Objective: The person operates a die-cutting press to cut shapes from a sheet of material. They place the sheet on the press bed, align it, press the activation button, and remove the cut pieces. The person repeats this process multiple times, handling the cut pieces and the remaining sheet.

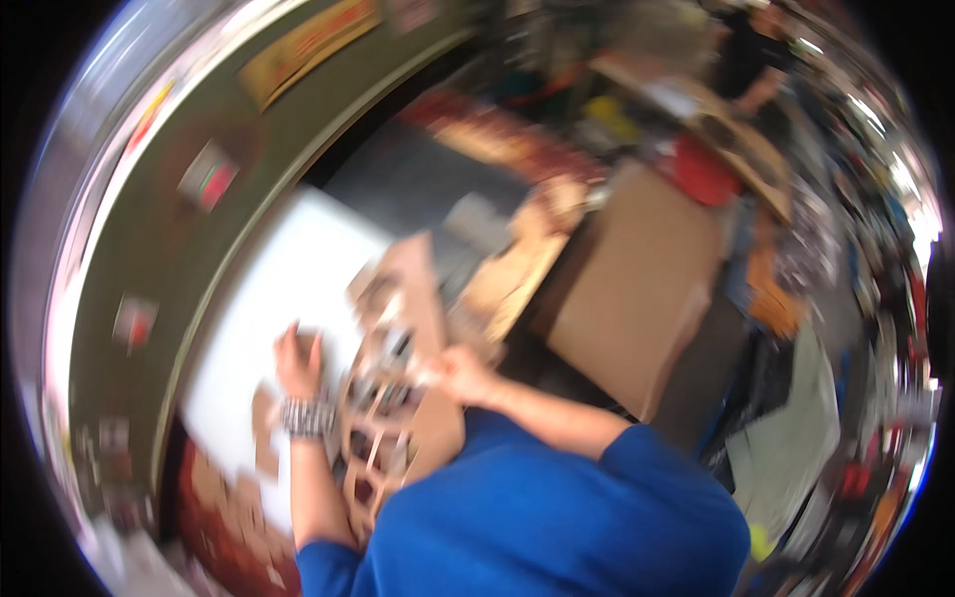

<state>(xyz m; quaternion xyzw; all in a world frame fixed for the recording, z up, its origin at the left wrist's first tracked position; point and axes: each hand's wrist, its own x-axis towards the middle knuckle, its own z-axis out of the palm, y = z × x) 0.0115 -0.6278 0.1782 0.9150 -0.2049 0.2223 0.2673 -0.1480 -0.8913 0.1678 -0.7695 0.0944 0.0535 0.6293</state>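
Note:
My left hand [297, 364], with a wide patterned band at its wrist, is over a white sheet or board [284, 264]. Its thumb and fingers are apart and nothing shows between them. Closed at the edge of a brown cardboard sheet with cut-out holes [423, 289] is my right hand [460, 374]. The holed sheet stretches from beyond that hand down toward my body and partly covers the white surface. Motion blur smears both hands and the finer edges of the cardboard.
Cardboard scraps [234, 502] lie at the lower left, and more cut pieces [517, 264] beyond my right hand. To the right stands a large cardboard box or panel [637, 289], with a red round object [701, 171] behind it. A person in black [756, 60] is at the far right.

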